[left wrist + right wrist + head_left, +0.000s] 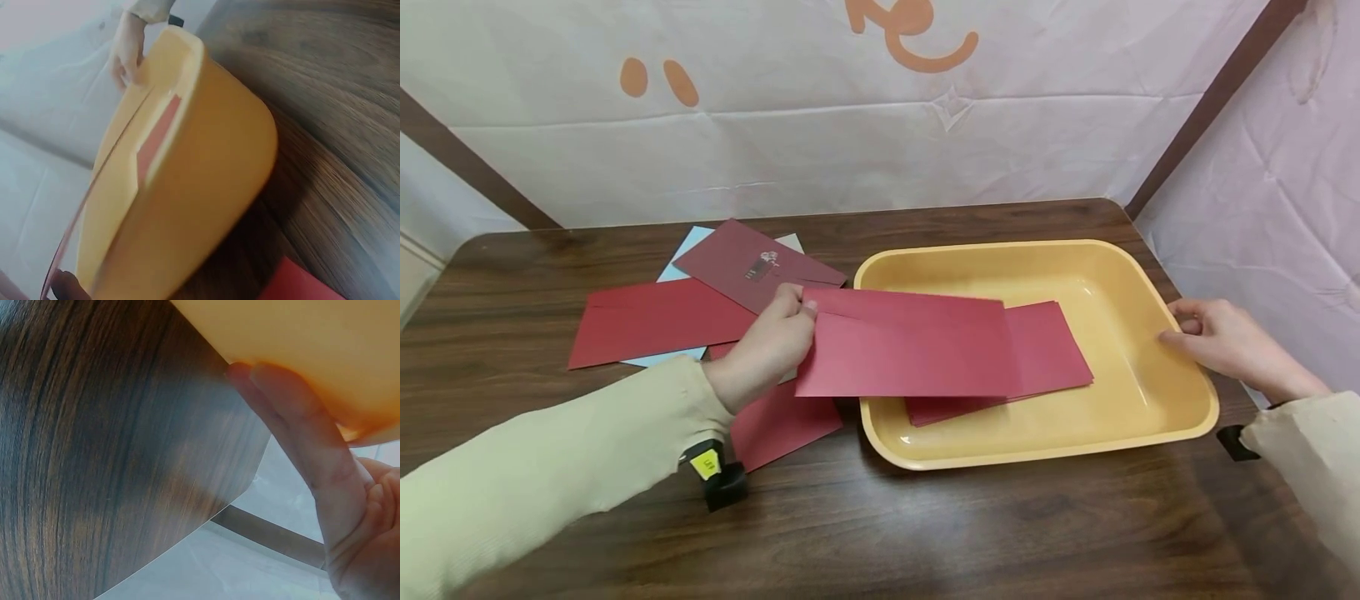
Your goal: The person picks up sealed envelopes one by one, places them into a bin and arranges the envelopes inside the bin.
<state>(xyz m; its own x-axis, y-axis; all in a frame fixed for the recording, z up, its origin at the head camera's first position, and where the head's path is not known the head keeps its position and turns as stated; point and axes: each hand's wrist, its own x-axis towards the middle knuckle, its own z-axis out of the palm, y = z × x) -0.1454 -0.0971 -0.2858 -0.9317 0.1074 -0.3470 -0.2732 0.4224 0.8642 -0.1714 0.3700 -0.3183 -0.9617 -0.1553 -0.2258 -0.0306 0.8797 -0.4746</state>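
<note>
- Pinching red envelope [917, 346] in left hand [775, 337], partly over tray [1112, 358].
- Gripping tray with right hand [1228, 342].
- Noted overlapping envelopes [658, 321] just beside left hand.

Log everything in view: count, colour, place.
Wood-grain table: one, brown, foreground.
Rectangular plastic basin: one, yellow, right side.
Paper envelopes: at least four, red; one held, others in basin or left pile.
Printed paper envelope: one, maroon, left pile.
Paper pieces: count unclear, blue and beige, left pile.
Creased backdrop: one, white and orange, behind.
Frame bars: two, brown, beside backdrop.
Sleeves: two, cream, forearms.
Wrist devices: two, black, wrists.
Left hand: one, pinching envelope.
Right hand: one, gripping basin rim.
</note>
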